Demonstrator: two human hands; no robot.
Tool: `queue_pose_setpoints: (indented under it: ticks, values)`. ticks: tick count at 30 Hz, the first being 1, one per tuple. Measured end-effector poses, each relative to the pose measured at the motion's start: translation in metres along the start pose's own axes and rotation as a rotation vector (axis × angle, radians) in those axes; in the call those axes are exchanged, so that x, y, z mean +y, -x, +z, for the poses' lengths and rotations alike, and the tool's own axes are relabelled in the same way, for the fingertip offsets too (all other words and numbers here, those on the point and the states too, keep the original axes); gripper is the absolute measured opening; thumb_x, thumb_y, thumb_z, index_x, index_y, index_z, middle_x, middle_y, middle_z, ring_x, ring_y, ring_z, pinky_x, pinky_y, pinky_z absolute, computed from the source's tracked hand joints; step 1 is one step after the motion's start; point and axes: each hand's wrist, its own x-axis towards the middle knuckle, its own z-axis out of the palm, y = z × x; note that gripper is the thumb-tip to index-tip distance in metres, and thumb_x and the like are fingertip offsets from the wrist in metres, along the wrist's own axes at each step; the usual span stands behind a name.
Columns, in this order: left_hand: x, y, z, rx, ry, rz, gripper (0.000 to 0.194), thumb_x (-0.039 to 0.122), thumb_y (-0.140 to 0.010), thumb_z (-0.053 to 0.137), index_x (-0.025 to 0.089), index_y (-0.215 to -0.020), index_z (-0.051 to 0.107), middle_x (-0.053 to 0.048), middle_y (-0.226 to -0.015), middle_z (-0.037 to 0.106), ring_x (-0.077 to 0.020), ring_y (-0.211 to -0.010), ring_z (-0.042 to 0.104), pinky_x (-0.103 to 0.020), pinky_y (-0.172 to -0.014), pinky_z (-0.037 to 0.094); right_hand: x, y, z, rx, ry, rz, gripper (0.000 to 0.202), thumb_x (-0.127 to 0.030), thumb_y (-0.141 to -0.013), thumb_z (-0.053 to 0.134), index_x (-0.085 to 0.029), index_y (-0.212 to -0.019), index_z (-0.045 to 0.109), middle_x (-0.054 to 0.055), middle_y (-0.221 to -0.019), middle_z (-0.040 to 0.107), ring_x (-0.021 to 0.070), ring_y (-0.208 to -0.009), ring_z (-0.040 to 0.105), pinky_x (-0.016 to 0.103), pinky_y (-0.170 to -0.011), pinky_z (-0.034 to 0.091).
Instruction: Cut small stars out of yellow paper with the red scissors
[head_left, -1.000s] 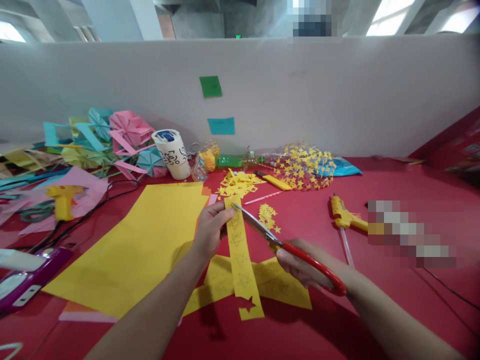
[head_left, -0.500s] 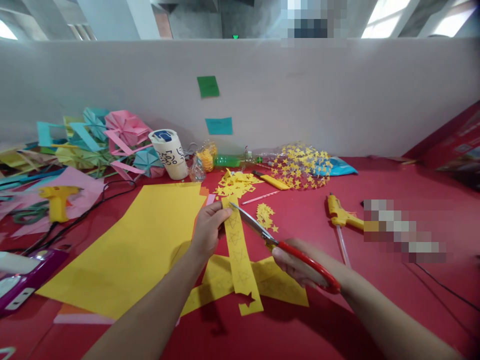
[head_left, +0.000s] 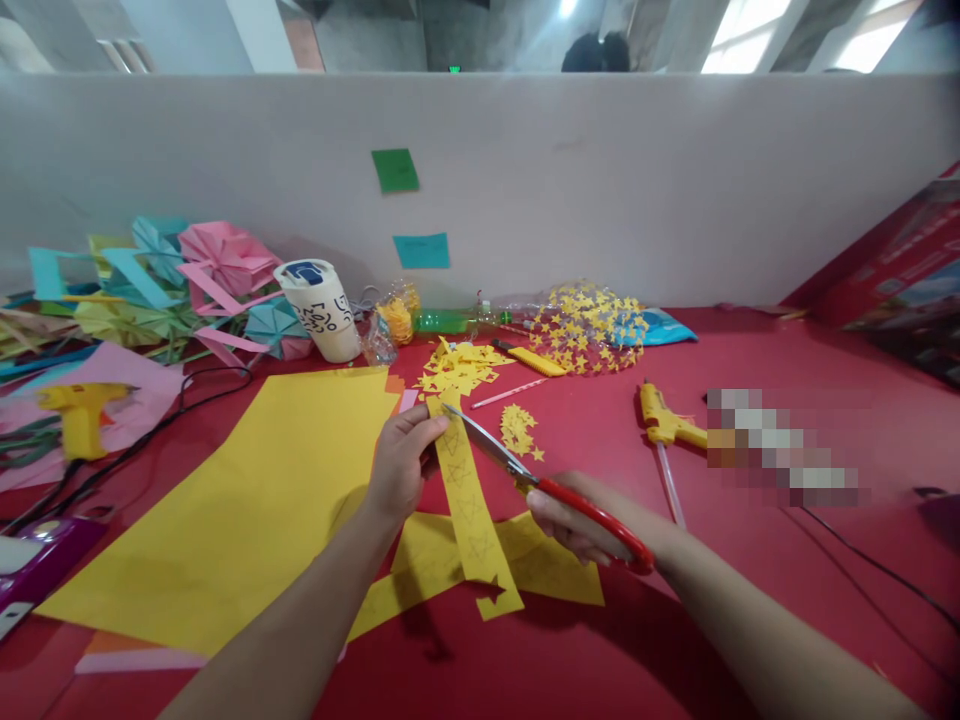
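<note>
My left hand (head_left: pixel 405 455) pinches the upper end of a yellow paper strip (head_left: pixel 469 500) with stars drawn down it. A star-shaped hole shows near the strip's lower end. In my right hand (head_left: pixel 574 520) are red-handled scissors (head_left: pixel 592 515), their blades lying across the top of the strip beside my left thumb. Whether the blades are cutting the paper I cannot tell. More yellow paper pieces (head_left: pixel 551 560) lie under the strip. Beyond my hands are a heap of yellow scraps (head_left: pixel 459 368) and a small pile of cut stars (head_left: pixel 517 430).
Large yellow sheets (head_left: pixel 285 500) lie left. A hot glue gun (head_left: pixel 664 420) is at right, another glue gun (head_left: pixel 82 410) at far left near a purple power strip (head_left: pixel 45 560). Behind stand a white cup (head_left: pixel 319 310), a yellow box cutter (head_left: pixel 532 360) and folded paper flowers (head_left: pixel 225 260).
The view has shifted slightly, so things sit a little further left. My hands, the strip and the scissors keep nearly the same pose.
</note>
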Motion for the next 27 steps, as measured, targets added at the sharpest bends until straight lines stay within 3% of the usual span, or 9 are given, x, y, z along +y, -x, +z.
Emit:
queue_pose_setpoints:
  ticks: [10,21,27]
  values:
    - [0.0025,0.0015,0.0036,0.015,-0.058,0.04,0.026,0.027,-0.072,0.068,0.018,-0.055,0.051,0.007,-0.041,0.042,-0.0058,-0.032,0.035,-0.017,-0.031,0.025,-0.0009,0.0021,-0.0003,0.0,0.04,-0.095,0.059,-0.074,-0.084,0.051,-0.018,-0.068,0.046,-0.008,-0.052,0.041,0.0026,-0.037,0.036,0.014,-0.034,0.029]
    - [0.0016,0.0014,0.0053,-0.011,-0.114,0.044,0.026,0.026,-0.078,0.064,0.018,-0.056,0.053,0.004,-0.04,0.053,-0.0059,-0.032,0.042,-0.015,-0.032,0.029,-0.0061,0.0002,0.0056,0.049,0.008,-0.047,0.065,-0.084,-0.072,0.052,-0.021,-0.06,0.044,-0.008,-0.04,0.038,0.0051,-0.033,0.036,0.017,-0.034,0.029]
    - [0.0003,-0.0004,0.0062,-0.005,-0.124,0.038,0.025,0.027,-0.079,0.064,0.018,-0.058,0.054,0.004,-0.041,0.055,-0.0058,-0.032,0.043,-0.015,-0.032,0.03,-0.0096,0.0012,0.0082,0.079,0.032,-0.036,0.066,-0.086,-0.07,0.052,-0.021,-0.06,0.042,-0.008,-0.043,0.037,0.0059,-0.035,0.036,0.018,-0.036,0.03]
